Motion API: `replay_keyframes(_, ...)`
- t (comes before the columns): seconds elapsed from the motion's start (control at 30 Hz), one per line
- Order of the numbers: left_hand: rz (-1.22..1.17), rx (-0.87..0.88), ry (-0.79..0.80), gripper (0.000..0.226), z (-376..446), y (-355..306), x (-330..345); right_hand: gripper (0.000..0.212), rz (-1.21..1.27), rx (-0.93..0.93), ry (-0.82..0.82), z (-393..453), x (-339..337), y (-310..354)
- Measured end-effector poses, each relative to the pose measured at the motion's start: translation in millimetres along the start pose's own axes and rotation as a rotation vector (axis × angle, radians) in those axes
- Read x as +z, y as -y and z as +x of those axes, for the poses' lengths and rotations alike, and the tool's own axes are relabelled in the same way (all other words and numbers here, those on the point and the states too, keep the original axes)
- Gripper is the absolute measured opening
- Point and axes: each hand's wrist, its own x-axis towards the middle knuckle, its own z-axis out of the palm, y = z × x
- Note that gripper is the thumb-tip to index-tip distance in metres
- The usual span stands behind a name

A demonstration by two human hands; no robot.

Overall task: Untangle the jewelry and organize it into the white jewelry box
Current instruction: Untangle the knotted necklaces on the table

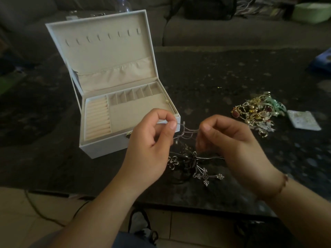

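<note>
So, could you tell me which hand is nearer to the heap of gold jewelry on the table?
Right. The right hand is just left of the gold jewelry heap, pinching the tangled chain. The left hand is farther left, in front of the white jewelry box.

A tangled silver chain cluster [189, 158] hangs beside the open white jewelry box [114, 97]; another jewelry pile [256, 113] lies right.

Home lounge: sofa [232, 31], coffee table [215, 72]
</note>
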Motion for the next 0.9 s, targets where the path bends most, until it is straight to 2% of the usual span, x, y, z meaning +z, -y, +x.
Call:
replay_keyframes(0.13,-0.002,-0.015,-0.021,0.007,1.9,3.8,-1.2,0.02,0.163,-0.044,-0.064,-2.0,1.9,5.7)
replay_keyframes(0.27,-0.016,0.011,-0.019,0.008,1.5,0.4,-2.2,0.025,-0.052,-0.032,-0.276,1.8,0.2,2.2)
replay_keyframes(0.4,-0.009,0.003,-0.02,0.008,0.8,0.7,-2.4,0.032,0.312,0.05,-0.482,5.3,-2.8,4.7)
replay_keyframes(0.47,-0.007,-0.002,-0.031,0.009,1.3,0.4,-2.4,0.03,0.345,0.07,-0.541,5.6,-3.8,6.8)
replay_keyframes(0.53,-0.004,-0.006,-0.033,0.009,1.5,-1.0,-2.2,0.027,0.294,0.11,-0.616,7.5,-6.3,3.9)
replay_keyframes(0.63,-0.002,-0.001,-0.024,0.009,0.9,-2.6,-2.0,0.01,0.101,0.127,-0.734,9.4,-11.1,-2.0)
replay_keyframes(0.67,0.0,0.0,-0.025,0.009,0.9,-2.5,-2.3,0.022,-0.023,0.09,-0.75,8.4,-11.9,-2.6)
replay_keyframes(0.7,0.0,0.0,-0.025,0.009,1.0,-2.6,-2.6,0.031,-0.16,0.018,-0.721,6.1,-11.5,-2.7)
replay_keyframes(0.73,0.001,0.001,-0.026,0.009,1.0,-2.6,-2.7,0.031,-0.273,-0.072,-0.651,3.7,-10.3,-3.0)
replay_keyframes(0.8,0.006,0.004,-0.03,0.009,1.0,-3.1,-2.2,0.011,-0.33,-0.187,-0.41,-2.7,-0.8,-0.1)
replay_keyframes(0.83,0.01,0.007,-0.031,0.009,0.7,-3.7,-1.8,0.004,-0.314,-0.18,-0.289,-6.5,4.6,0.8)
replay_keyframes(0.9,0.022,0.018,-0.028,0.008,0.0,-5.3,-1.1,0.011,-0.403,-0.13,-0.113,-12.0,13.9,1.0)
